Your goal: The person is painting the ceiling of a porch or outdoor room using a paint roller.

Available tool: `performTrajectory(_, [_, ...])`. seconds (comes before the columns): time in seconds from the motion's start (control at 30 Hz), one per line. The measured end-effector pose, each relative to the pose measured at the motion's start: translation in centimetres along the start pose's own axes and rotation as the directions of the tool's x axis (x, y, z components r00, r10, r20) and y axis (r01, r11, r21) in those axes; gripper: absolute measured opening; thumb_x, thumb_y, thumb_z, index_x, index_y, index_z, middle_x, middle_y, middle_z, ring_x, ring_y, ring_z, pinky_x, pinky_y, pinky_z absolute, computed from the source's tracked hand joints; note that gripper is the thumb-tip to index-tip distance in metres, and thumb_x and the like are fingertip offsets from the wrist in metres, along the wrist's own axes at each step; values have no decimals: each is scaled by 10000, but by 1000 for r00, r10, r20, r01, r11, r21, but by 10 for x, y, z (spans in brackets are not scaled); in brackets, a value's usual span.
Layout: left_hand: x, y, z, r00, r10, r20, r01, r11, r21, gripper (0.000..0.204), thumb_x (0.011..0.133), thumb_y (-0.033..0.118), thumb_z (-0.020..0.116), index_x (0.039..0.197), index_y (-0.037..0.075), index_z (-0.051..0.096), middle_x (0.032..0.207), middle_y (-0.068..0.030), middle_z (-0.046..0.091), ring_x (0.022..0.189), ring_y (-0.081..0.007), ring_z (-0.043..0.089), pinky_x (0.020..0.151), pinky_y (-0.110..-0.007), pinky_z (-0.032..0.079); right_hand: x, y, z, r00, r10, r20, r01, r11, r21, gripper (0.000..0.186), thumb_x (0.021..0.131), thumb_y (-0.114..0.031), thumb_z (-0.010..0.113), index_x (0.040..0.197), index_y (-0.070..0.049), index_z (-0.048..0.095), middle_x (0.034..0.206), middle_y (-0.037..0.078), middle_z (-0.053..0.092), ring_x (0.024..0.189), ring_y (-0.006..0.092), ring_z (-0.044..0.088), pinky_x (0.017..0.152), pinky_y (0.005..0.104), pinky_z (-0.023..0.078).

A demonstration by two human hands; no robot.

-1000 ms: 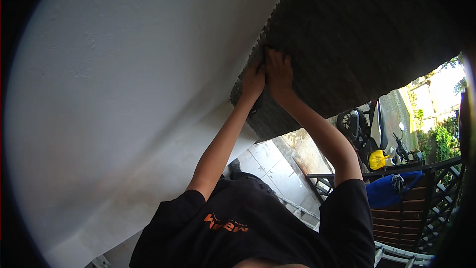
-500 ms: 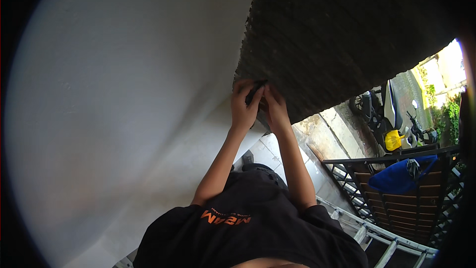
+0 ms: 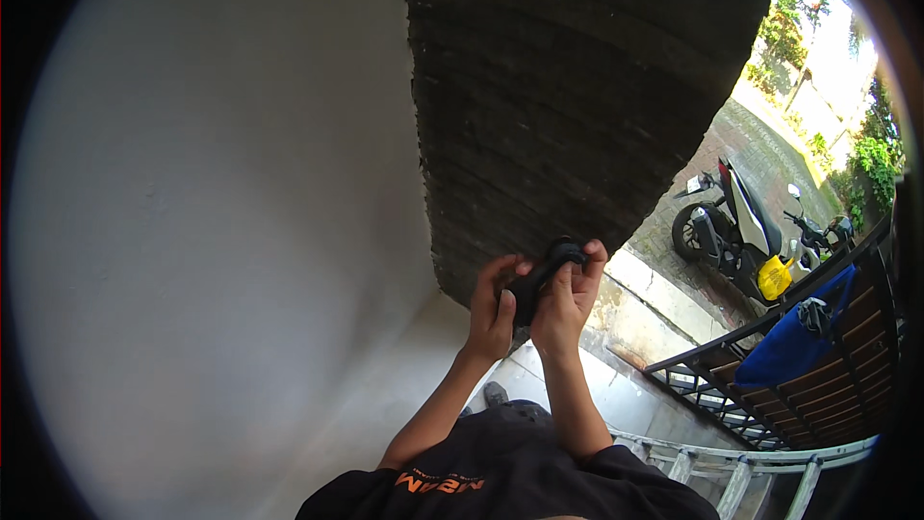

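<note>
Both hands hold a small black object (image 3: 527, 295) in front of my chest; it has a rounded body and a ring-like upper end, and its exact kind is unclear. My left hand (image 3: 491, 320) closes round its left side, thumb along the body. On the other side, my right hand (image 3: 560, 316) grips the round end with thumb and fingers. Just beyond the hands spreads a large dark slab (image 3: 568, 87) with a ragged edge, which meets a pale wall (image 3: 221, 183) on the left. Whether the object touches the slab cannot be made out.
A metal ladder (image 3: 736, 481) stands at lower right. Behind it is a black gate with brown slats (image 3: 818, 376), a blue cloth (image 3: 791, 342) draped over it. Farther off, a motorbike (image 3: 736, 217) with a yellow bag (image 3: 774, 277) is parked. My shoe (image 3: 495, 393) shows on pale tiles below.
My view has turned, so slab and motorbike appear shifted. Both hands appear lower and a little farther right with the black object, which now shows more fully as the hands have spread along it.
</note>
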State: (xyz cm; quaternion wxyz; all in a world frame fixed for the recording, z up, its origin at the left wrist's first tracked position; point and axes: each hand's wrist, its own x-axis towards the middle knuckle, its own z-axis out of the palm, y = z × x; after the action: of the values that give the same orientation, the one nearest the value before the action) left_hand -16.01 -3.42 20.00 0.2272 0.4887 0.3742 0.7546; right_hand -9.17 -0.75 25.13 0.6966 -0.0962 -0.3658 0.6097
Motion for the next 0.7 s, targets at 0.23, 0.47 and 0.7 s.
performTrajectory(0.23, [-22,-36,1,814,-359,458,389,921,30,430,944,369,423,1220,39,444,1049,-71,524,952,-121,478,870,-273,378,11,-44,-3,995,98,-17,-98,995,33,266,944,-166,385,1202,-109,416,654,70,466,519,111,413,466,222,335])
performTrajectory(0.47, [-24,-35,19,682,-364,634,454,891,22,424,919,332,507,1226,44,455,950,-32,578,875,-85,497,796,-264,426,23,-68,-20,938,-300,-176,257,939,-229,374,921,-138,513,1269,-76,392,752,19,517,467,53,384,400,188,303])
performTrajectory(0.7, [-42,-28,13,747,-541,387,606,793,-61,298,902,201,559,1140,28,513,990,-31,573,897,-83,509,808,-232,415,34,-82,-35,890,-313,-331,295,950,-106,291,875,-185,602,1120,-68,497,780,10,535,497,80,442,433,207,346])
